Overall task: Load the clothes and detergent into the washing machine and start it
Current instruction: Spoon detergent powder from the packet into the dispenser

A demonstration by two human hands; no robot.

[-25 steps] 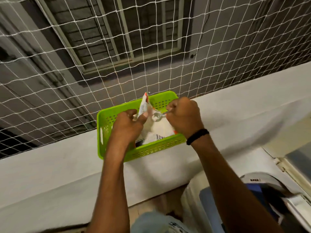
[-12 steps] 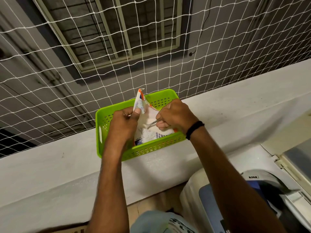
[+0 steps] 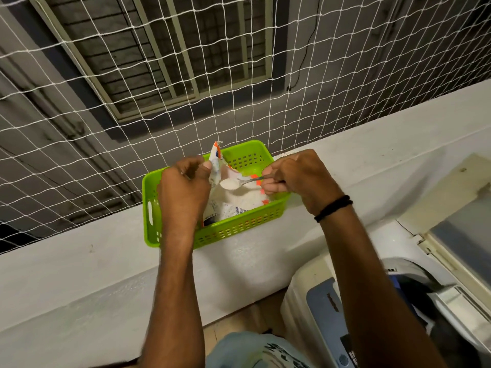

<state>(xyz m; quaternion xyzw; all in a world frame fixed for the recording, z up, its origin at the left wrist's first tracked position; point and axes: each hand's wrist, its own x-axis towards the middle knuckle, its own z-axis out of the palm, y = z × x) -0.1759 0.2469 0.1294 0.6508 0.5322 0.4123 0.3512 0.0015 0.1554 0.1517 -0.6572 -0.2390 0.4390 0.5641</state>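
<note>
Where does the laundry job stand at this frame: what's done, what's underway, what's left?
Done, apparently: dark clothes lie in the open washing machine. In hand: left hand holds the detergent packet open in the green basket; right hand holds a spoon heaped with powder. Left: powder into the machine, lid shut, start.
</note>
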